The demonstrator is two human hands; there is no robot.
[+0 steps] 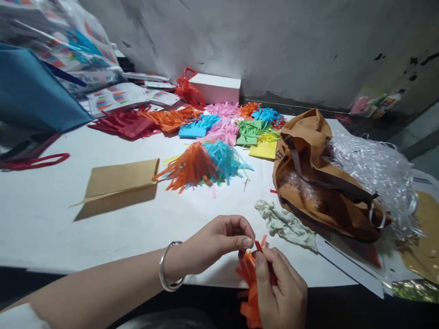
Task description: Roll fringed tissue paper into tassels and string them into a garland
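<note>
My right hand [283, 290] is closed round an orange fringed paper tassel [253, 294] at the table's front edge. Its strips spread out on the left side of the hand, and a short darker orange-red strip [259, 247] sticks up above the thumb. Close to that strip, my left hand [226, 237] has thumb and forefinger pinched together; what lies between the fingertips is too small to make out. Farther back, a finished-looking orange tassel [195, 164] leans against a light blue tassel [224, 160] on the white table [192, 219].
Fringed paper bundles in several colours, such as dark red [126, 125] and green [248, 137], line the back. A folded brown paper [121, 178] lies left. On the right are a brown bag [308, 178], white shredded strips [375, 178] and a crumpled pale cloth [284, 224].
</note>
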